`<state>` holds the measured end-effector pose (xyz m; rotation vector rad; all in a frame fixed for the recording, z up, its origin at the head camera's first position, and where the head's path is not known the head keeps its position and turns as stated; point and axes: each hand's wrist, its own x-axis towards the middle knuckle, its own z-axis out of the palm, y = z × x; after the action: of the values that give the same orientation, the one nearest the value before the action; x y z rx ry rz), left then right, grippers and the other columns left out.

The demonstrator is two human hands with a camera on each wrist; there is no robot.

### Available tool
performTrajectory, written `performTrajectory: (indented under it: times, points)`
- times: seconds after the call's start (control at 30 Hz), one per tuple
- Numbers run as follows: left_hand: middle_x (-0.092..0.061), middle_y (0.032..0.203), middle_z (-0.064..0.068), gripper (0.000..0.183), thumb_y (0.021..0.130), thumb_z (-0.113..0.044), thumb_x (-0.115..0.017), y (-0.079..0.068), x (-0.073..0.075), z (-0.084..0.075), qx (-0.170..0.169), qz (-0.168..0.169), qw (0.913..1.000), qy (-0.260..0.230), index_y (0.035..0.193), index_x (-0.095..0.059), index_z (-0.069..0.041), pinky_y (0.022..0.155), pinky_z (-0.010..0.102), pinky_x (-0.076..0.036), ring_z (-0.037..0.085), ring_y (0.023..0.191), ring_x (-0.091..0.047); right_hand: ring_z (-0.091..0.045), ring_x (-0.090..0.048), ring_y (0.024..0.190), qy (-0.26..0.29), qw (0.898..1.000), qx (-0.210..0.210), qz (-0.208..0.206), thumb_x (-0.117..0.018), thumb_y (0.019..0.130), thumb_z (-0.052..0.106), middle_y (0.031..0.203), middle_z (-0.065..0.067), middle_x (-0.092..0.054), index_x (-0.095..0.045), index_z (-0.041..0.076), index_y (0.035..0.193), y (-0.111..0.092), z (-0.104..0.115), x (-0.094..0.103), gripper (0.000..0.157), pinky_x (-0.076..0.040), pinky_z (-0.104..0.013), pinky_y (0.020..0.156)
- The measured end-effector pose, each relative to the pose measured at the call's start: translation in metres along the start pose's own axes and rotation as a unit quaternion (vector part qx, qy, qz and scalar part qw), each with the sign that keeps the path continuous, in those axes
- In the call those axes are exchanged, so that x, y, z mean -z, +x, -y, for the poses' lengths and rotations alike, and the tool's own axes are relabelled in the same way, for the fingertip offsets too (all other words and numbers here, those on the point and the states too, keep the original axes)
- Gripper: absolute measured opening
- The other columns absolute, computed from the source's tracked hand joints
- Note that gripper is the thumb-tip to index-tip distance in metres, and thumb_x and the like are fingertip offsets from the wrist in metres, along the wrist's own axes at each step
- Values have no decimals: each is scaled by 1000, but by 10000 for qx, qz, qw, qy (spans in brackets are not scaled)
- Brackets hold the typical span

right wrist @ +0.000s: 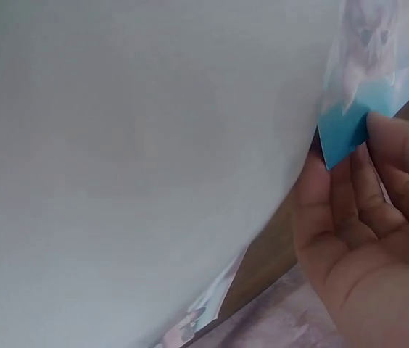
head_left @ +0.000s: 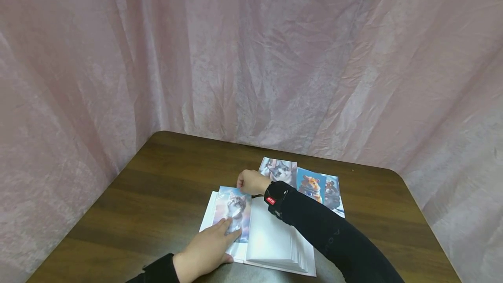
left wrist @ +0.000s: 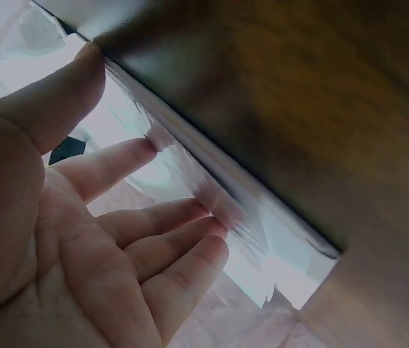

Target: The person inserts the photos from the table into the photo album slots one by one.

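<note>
An album point(head_left: 271, 239) with white pages lies spread on the table, its thicker stack of pages on the right side. Over its left page is a picture card of a kitten point(head_left: 235, 206) in pastel colours. My left hand point(head_left: 208, 246) rests on the lower part of the card and page with fingers spread; in the left wrist view its fingertips point(left wrist: 146, 147) touch the glossy page sleeve. My right hand point(head_left: 253, 181) reaches across to the card's top edge. Thumb and fingers pinch the card's blue end point(right wrist: 353, 119) in the right wrist view.
Behind the album's right side lie more picture cards: a grey cat point(head_left: 280, 170), an orange hamster on blue point(head_left: 310, 187), and a partly covered one point(head_left: 332, 193). My right sleeve point(head_left: 330, 230) passes over the album. A pink curtain point(head_left: 251, 56) hangs behind the brown table point(head_left: 180, 165).
</note>
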<state>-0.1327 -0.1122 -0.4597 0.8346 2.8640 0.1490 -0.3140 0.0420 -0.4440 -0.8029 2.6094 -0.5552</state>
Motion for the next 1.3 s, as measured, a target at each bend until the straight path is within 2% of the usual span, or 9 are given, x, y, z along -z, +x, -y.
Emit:
performTrajectory:
  times: [0.17,0.33,0.73,1.07,1.3]
  points:
    - [-49,147,21,65,85,-48,-74,0,0,-1,-18,-41,10000,-4,141,-59,-18,103,47,-47,36,134,-50,-12,-61,78,-287,9992,180,-226,-68,85,-4,81,4,-68,-75,11,84,1,0,-3,17,-51,-27,72]
    - [-50,147,20,64,85,-48,-74,0,0,-2,-7,-25,10000,2,141,-60,-19,103,46,-48,35,134,-50,-14,-63,82,-440,9984,232,-281,-68,85,-3,84,3,-70,-76,12,85,3,-1,-7,17,-52,-27,73]
    - [-50,147,21,64,86,-48,-73,0,1,-3,6,15,10000,3,141,-59,-19,103,46,-48,36,133,-50,-16,-66,87,-496,9984,153,-220,-64,87,-1,87,3,-72,-77,13,86,1,1,-8,19,-53,-28,76]
    - [-50,147,20,63,86,-47,-74,0,2,-2,13,76,10000,-60,141,-60,-19,103,46,-47,35,135,-49,-14,-65,89,-587,9978,310,24,-66,91,7,91,4,-73,-79,15,85,-2,5,-2,16,-51,-26,77]
    - [-50,148,19,63,87,-49,-72,0,2,-1,8,98,10000,-15,142,-59,-19,103,47,-48,34,135,-49,-11,-61,84,-411,9983,266,325,-64,91,5,90,5,-71,-78,14,87,-4,8,0,17,-50,-25,73]
